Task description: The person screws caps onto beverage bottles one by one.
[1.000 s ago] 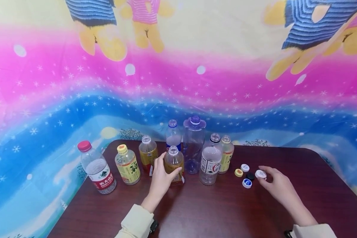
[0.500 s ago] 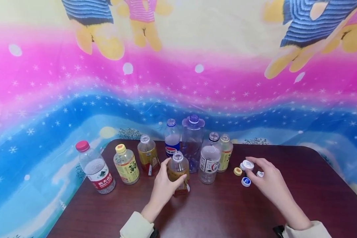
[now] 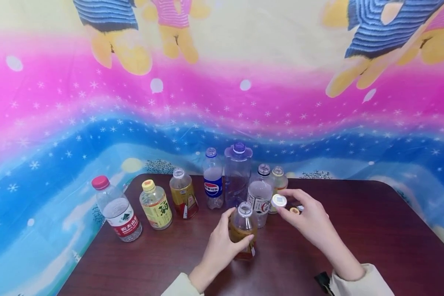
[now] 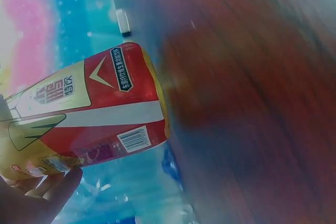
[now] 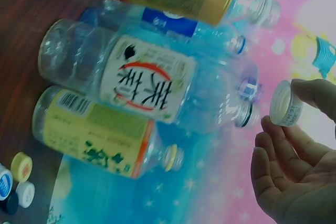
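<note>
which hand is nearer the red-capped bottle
Left. The left hand's grip is right of the red-capped bottle; the right hand's grip, on a white cap, is farther right.

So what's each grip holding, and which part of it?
The left grip holds a gold-and-red bottle around its labelled body; the right grip pinches a white cap by its edge.
</note>
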The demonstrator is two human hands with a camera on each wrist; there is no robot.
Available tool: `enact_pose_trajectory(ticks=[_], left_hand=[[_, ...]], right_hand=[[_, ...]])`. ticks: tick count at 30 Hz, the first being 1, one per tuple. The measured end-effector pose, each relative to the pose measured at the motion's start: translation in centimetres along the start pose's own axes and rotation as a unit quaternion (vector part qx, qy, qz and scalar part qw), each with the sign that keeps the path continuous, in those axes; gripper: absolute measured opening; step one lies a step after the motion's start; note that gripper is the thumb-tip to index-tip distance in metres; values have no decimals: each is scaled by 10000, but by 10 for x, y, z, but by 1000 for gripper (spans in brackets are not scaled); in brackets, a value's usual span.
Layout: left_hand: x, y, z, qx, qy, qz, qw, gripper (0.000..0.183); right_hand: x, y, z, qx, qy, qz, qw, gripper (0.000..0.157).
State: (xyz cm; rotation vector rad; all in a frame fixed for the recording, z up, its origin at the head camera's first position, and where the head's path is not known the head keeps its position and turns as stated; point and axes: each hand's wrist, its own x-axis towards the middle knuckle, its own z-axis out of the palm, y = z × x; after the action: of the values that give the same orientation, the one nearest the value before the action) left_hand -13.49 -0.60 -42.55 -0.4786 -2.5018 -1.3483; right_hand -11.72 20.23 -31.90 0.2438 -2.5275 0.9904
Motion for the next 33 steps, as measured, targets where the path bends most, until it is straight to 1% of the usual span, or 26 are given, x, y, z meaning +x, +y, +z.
enact_pose_trajectory(ticks=[3,5,8,11,17,22,28,33], left_hand=[[-2,3,6,50,-91,123,9999,76],[-3,4,7,74,-142,165,9997,76],[-3,4,8,44,-232,145,9996,76],[-3,4,9,-3,-296,136,9995,76],[-4,5,11,-129,-408,62,9991,77],[-4,5,12,-185,-516,12,9985,78],[-4,2,13,-179,-498,68,9986,78],[-4,2,12,-203,-535,49,9984,79]], right_hand=[[1,-7,6,64,-67,-208,9997,31],[1,-11,11,82,-183,-349,9992,31],[1,-15,18,76,-415,-480,9980,32],[1,-16,23,38,-587,-527,9969,33],[2,-17,31,1,-611,-668,9959,34],[2,-18,34,66,-739,-676,9949,33],[2,-17,36,94,-790,-762,9939,31],[2,-15,40,128,-853,-866,9925,31]])
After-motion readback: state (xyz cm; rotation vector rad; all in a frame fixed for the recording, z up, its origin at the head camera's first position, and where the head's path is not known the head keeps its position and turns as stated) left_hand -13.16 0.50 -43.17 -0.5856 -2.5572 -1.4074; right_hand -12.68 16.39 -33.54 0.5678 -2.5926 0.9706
